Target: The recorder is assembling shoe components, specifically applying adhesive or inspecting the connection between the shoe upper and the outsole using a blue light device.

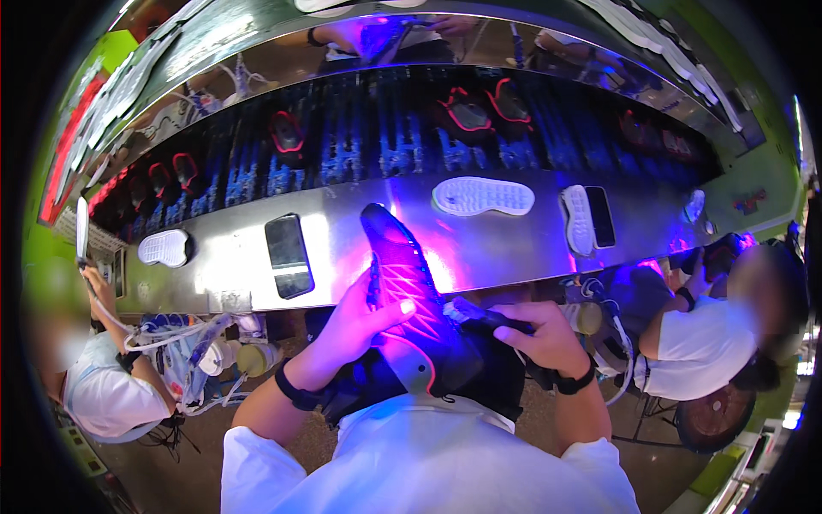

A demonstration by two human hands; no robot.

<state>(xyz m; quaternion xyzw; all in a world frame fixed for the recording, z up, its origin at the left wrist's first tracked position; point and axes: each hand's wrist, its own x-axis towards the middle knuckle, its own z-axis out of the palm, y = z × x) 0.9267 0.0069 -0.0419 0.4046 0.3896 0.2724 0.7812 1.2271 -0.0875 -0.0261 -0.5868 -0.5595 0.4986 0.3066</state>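
Observation:
A dark shoe upper [402, 274] with crossing lines on its side is lit by purple light in front of me, its toe pointing toward the metal bench. My left hand [355, 325] grips its left side, thumb lying across it. In my right hand [544, 334] is a brush [492, 317] with a dark handle, its pale bristles close to the upper's right side. Whether the bristles touch the upper, I cannot tell. A white shoe sole [484, 197] lies on the bench beyond my hands.
On the metal bench [223, 257] lie a phone [289, 255], another white sole [163, 248], and a sole [579, 221] beside a second phone [603, 216]. Behind runs a dark conveyor [394, 128] carrying several uppers. People sit at left [116, 385] and right [706, 343], near hanging hoses and pots.

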